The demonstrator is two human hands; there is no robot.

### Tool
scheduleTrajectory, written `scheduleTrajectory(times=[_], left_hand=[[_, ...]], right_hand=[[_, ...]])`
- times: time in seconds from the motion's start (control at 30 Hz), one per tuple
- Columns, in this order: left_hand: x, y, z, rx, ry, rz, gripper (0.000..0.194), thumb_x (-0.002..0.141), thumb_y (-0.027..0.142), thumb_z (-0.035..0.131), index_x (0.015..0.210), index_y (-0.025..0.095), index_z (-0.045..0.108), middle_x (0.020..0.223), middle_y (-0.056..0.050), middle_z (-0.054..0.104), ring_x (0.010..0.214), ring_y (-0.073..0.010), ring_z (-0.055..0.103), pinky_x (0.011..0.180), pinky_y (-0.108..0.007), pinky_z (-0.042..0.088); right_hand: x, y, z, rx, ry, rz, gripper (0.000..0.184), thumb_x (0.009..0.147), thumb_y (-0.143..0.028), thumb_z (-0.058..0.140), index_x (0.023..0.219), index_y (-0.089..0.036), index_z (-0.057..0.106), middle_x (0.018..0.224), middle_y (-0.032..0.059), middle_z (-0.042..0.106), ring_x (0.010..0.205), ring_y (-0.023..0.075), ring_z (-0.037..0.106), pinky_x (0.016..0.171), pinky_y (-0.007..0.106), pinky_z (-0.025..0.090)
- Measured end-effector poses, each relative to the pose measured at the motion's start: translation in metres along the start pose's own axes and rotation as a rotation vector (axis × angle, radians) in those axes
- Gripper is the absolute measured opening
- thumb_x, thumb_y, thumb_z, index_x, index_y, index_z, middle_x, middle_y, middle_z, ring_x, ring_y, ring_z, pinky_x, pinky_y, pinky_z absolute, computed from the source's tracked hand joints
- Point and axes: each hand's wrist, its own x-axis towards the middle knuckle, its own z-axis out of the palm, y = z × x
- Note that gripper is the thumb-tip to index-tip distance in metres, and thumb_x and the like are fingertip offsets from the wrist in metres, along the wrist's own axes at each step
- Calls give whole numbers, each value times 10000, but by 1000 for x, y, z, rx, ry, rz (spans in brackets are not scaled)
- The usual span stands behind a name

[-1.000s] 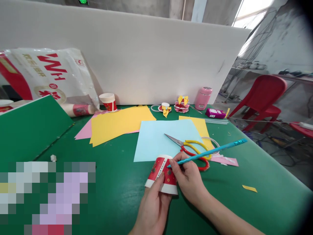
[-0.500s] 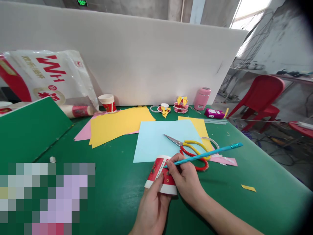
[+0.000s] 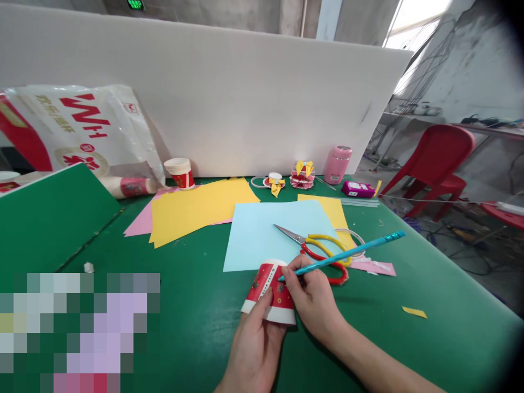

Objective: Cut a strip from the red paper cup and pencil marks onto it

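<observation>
Two hands work over a green worktop (image 3: 196,327) backed by a white board (image 3: 245,98). Largest item on it is a printed plastic bag (image 3: 77,131) at the far left, lying against the board. Next come paper sheets: a yellow sheet (image 3: 196,210) over a pink one (image 3: 141,218), and a light blue sheet (image 3: 266,232) overlapping a second yellow sheet (image 3: 333,213). Scissors (image 3: 319,248) with yellow and red handles lie on the blue sheet's near right corner. A pink canister (image 3: 338,164) and an upright paper cup (image 3: 180,172) stand near the board.

The red paper cup (image 3: 270,292) lies tipped on its side at the near edge of the blue sheet, rim toward the viewer. The left hand (image 3: 256,349) is curled around its near side, thumb pressed on the wall. The right hand (image 3: 315,300) pinches a teal pencil (image 3: 341,255) in a writing grip, tip touching the cup's wall, shaft slanting up to the right over the scissors.

A small yellow scrap (image 3: 414,312) lies well apart to the right.
</observation>
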Motion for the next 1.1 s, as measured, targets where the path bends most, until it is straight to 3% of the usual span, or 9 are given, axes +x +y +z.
scheduleTrajectory(times=[0.47,0.97,1.1], left_hand=[[0,1,2,-9,21,-6,319,780,138,529,1099,134,550,1037,-125,654,1002,-241,582,856,-350,478],[2,1,-1,-27,-86,-13,299,782,160,535,1077,164,583,1095,-109,633,1096,-241,514,942,-350,403],[1,1,-3,-34,-56,-17,307,779,154,537,1083,162,580,1088,-108,638,1089,-237,520,940,-339,406]], right_hand=[[0,3,0,40,23,-6,195,851,-281,425,676,-195,427,561,-34,424,498,116,403,457,223,321],[0,-1,3,116,-30,26,210,857,-297,432,687,-178,466,607,-17,466,510,110,440,454,215,345],[0,-2,1,83,-18,2,185,856,-274,428,694,-186,445,579,-25,467,498,110,437,447,212,336]])
